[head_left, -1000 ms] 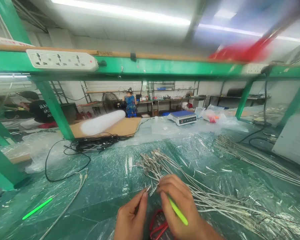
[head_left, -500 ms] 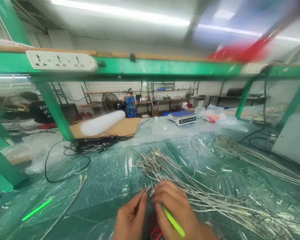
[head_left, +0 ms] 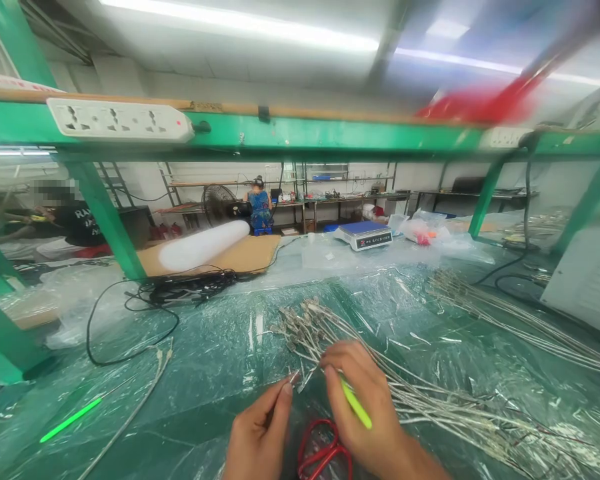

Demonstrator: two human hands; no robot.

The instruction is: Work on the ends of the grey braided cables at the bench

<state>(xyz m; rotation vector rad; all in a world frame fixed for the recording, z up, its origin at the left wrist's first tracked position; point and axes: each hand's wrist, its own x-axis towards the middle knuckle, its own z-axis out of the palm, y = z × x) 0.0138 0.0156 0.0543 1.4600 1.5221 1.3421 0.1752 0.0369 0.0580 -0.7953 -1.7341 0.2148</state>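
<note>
Thumb and forefinger of my left hand (head_left: 260,427) pinch a small silvery piece (head_left: 294,377), perhaps a cable end; its exact kind is too small to tell. My right hand (head_left: 367,400) is closed around a slim tool with a yellow-green handle (head_left: 356,405), whose tip is hidden by the fingers. Between and below the hands lie red-handled scissors (head_left: 324,456), blades out of sight. Just beyond the hands rests a bundle of pale cables (head_left: 425,393) with connectors (head_left: 305,323) at its far end.
A green-handled pick (head_left: 71,420) and a pale cable (head_left: 130,415) lie at left. Black cables (head_left: 195,287) tangle beside a green post (head_left: 105,220). Further back stand a scale (head_left: 364,237) and a white roll (head_left: 205,245). More cables (head_left: 520,327) lie right. Other people sit in the background.
My right hand has moved slightly right and up, away from my left hand, with the yellow-green tool in it. More of the red scissors handles shows. My left hand keeps its pinch.
</note>
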